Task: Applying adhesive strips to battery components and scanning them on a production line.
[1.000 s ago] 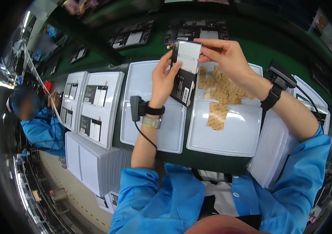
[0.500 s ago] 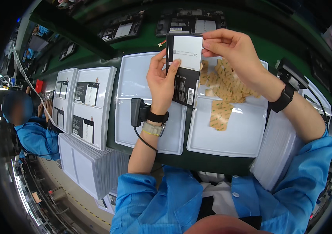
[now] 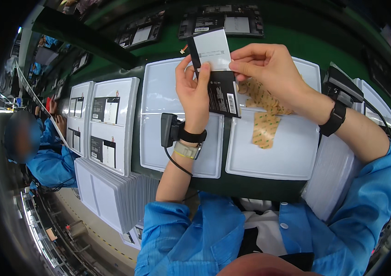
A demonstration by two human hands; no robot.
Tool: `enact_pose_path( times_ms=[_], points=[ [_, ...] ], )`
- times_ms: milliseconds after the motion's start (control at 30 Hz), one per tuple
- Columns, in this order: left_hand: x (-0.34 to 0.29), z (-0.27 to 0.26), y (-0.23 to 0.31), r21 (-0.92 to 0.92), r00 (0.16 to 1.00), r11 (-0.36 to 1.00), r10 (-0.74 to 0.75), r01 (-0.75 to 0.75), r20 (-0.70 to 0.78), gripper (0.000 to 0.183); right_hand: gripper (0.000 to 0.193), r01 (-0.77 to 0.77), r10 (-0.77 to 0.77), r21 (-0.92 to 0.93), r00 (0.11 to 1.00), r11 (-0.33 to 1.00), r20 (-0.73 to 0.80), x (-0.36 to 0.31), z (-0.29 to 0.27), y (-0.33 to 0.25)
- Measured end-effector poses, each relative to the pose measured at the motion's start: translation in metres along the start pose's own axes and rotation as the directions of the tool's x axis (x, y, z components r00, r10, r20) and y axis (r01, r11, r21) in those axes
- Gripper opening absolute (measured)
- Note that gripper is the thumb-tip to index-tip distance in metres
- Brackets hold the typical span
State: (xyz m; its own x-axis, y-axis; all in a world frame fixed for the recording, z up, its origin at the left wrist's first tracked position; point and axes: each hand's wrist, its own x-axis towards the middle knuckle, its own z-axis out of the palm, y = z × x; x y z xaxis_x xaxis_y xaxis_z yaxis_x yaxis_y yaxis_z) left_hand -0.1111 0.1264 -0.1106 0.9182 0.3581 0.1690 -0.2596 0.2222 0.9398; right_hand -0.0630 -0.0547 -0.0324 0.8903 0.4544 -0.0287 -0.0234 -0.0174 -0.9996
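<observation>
A flat battery pack [image 3: 222,94], black with a white label panel on its upper half, is held up over the trays, tilted slightly to the left. My left hand [image 3: 192,99] grips it from the left, thumb across the front and fingers behind. A small connector [image 3: 184,48] on a short red wire sticks out at its upper left. My right hand [image 3: 273,69] is closed in a pinch against the pack's right edge; whatever lies between those fingertips is hidden. Below it, tan backing-paper pieces [image 3: 265,132] with green marks lie heaped on a white tray [image 3: 269,164].
Another white tray [image 3: 181,161] is under my left wrist. To the left, trays with batteries [image 3: 103,152] top a tall tray stack [image 3: 108,198]; more trays [image 3: 331,179] stand at right. Opened devices [image 3: 221,23] line the back. A co-worker in blue [image 3: 53,161] sits at far left.
The battery pack has tipped to the left at its top. My right hand has slid down along its right edge, fingers still pinched. My left hand keeps its hold.
</observation>
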Motion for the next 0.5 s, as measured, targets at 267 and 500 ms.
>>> enact_pose_path(
  times_ms=[267,500],
  points=[
    [-0.005,0.004,0.006,0.088,0.95,0.996,-0.031,0.004,0.312,0.078,0.018,0.045,-0.048,0.046,0.996,0.998,0.072,0.001,0.0,0.004],
    [0.0,-0.001,0.0,-0.156,0.986,0.987,-0.02,0.047,0.167,0.068,0.015,0.176,-0.181,-0.198,0.983,0.964,-0.006,0.009,-0.008,0.022]
  ],
)
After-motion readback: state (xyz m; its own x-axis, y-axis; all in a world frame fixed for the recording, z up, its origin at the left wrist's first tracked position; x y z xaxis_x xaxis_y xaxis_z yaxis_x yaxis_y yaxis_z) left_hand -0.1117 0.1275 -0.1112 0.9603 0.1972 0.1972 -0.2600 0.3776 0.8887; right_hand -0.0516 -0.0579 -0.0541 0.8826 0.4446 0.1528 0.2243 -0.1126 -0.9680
